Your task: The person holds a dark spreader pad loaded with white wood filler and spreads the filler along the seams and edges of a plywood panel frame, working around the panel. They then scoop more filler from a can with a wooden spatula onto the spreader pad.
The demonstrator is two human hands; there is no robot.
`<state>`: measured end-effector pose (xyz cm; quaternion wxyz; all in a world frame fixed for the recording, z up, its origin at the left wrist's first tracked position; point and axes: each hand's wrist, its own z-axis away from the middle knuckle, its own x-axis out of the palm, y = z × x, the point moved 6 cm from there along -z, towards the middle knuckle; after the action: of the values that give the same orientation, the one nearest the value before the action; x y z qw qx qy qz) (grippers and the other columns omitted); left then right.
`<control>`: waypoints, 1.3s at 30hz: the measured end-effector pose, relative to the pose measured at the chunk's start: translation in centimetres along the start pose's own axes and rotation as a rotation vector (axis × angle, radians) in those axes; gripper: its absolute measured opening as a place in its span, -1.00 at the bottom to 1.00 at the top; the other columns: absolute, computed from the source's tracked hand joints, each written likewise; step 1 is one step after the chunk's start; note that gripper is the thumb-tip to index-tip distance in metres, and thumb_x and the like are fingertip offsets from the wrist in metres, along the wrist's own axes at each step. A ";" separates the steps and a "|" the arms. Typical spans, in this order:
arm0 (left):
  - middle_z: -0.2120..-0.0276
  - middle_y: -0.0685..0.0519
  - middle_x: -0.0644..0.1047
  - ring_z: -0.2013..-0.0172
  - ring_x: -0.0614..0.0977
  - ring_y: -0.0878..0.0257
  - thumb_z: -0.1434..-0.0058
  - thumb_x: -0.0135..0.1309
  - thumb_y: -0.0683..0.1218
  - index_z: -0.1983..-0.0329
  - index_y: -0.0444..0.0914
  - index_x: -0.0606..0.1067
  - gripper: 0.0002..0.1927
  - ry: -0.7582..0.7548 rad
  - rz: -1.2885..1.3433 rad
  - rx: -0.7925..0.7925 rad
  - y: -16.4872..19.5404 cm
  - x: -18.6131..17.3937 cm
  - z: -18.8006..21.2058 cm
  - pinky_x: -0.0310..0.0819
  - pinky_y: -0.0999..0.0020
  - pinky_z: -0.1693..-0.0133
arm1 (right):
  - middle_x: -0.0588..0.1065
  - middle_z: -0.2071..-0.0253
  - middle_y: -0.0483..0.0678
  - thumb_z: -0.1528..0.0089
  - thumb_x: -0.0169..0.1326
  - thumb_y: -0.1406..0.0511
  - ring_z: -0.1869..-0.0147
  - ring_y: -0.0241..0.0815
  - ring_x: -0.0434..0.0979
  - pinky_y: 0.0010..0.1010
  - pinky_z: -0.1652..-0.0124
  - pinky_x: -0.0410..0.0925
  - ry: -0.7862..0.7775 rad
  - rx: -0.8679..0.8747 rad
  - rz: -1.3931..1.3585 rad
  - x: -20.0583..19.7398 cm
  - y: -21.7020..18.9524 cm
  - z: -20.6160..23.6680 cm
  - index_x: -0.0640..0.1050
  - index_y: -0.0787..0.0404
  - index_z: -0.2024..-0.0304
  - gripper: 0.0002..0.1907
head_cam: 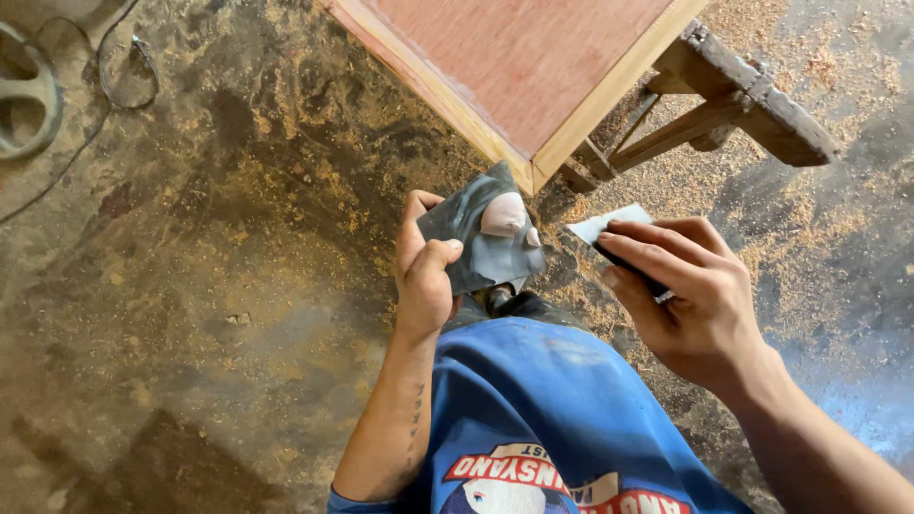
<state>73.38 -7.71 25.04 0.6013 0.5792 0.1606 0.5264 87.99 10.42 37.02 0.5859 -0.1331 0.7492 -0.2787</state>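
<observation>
My left hand [425,271] grips a dark grey flat plate [486,243] with a lump of pale pinkish putty [505,215] on it, held just below the corner of a wooden panel. My right hand [687,286] holds a small flat scraper with a pale blade [606,225], its tip pointing toward the plate, a short gap apart from it. The scraper's dark handle is mostly hidden under my fingers.
A reddish plywood panel with a light wood frame [533,67] rests on a worn wooden sawhorse [743,95]. Sawdust covers the dirty floor [238,247]. A cable [124,67] and a round metal part [24,100] lie at the upper left.
</observation>
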 end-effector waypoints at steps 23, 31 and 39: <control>-0.08 -0.40 0.46 0.00 0.60 -0.12 -0.31 -0.15 -0.15 -0.01 -0.41 0.21 -0.71 -0.121 -0.553 0.639 2.2 13.3 6.9 0.52 0.07 -0.09 | 0.56 0.40 0.04 -0.27 0.10 0.40 0.41 -0.18 0.55 -0.36 0.37 0.40 -0.040 0.392 -0.367 -2.5 2.0 4.3 0.63 0.27 0.02 -0.77; -0.08 -0.45 0.41 0.00 0.54 -0.08 -0.27 -0.15 -0.11 0.05 -0.42 0.21 -0.70 -0.070 -0.590 0.764 1.0 13.8 6.2 0.54 0.08 -0.01 | 0.51 0.46 0.04 -0.28 0.11 0.38 0.44 -0.18 0.51 -0.36 0.39 0.36 -0.032 0.422 -0.440 -1.0 2.5 5.3 0.65 0.27 0.04 -0.78; -0.01 -0.38 0.36 -0.05 0.45 -0.11 -0.23 -0.13 -0.09 0.09 -0.44 0.23 -0.68 -0.004 -0.591 0.766 1.0 13.2 5.2 0.36 -0.05 -0.11 | 0.55 0.44 0.00 -0.24 0.12 0.40 0.42 -0.22 0.54 -0.36 0.38 0.40 -0.006 0.415 -0.440 -2.4 2.7 4.2 0.66 0.24 0.06 -0.77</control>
<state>82.30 0.15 32.86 0.4687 0.6899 0.4993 0.2348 93.03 12.75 36.77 0.5282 -0.1705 0.6279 -0.5457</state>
